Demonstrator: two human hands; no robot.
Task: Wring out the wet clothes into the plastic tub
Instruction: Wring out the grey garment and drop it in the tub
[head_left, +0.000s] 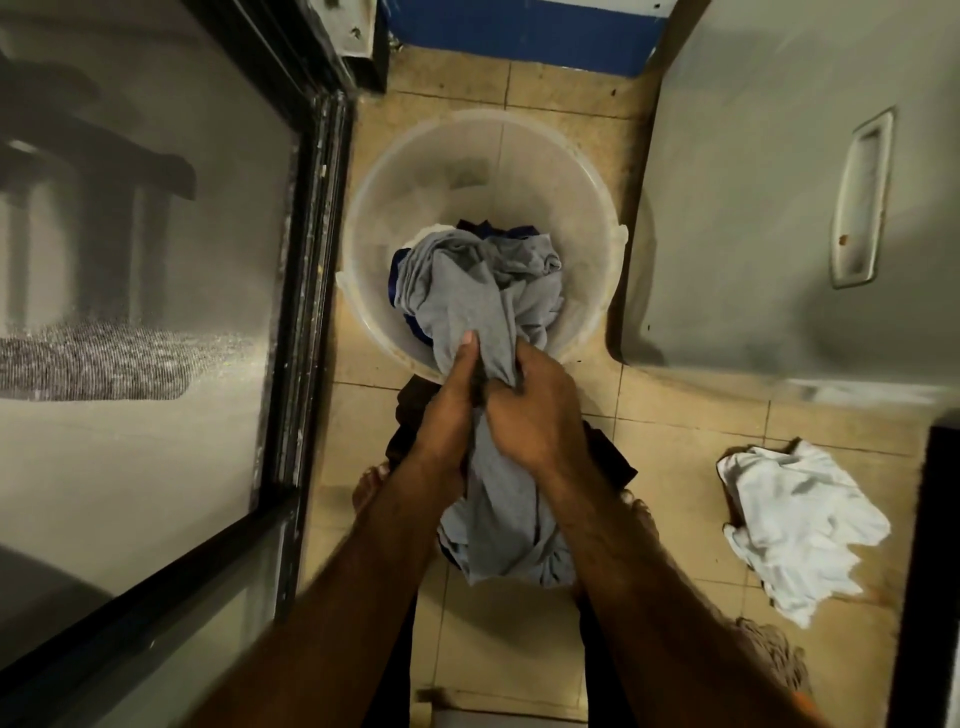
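Observation:
A translucent white plastic tub stands on the tiled floor in front of me. Inside lie wet clothes, with a dark blue garment showing under a grey one. The grey garment stretches from the tub over its near rim and hangs down between my forearms. My left hand and my right hand are side by side, both closed tightly around the bunched middle of the grey garment, just above the tub's near edge. A dark cloth lies below my hands, mostly hidden.
A glass door with a black frame runs along the left. A grey appliance with a recessed handle fills the right. A crumpled white cloth lies on the floor at right, a mop head near it. My bare feet flank the garment.

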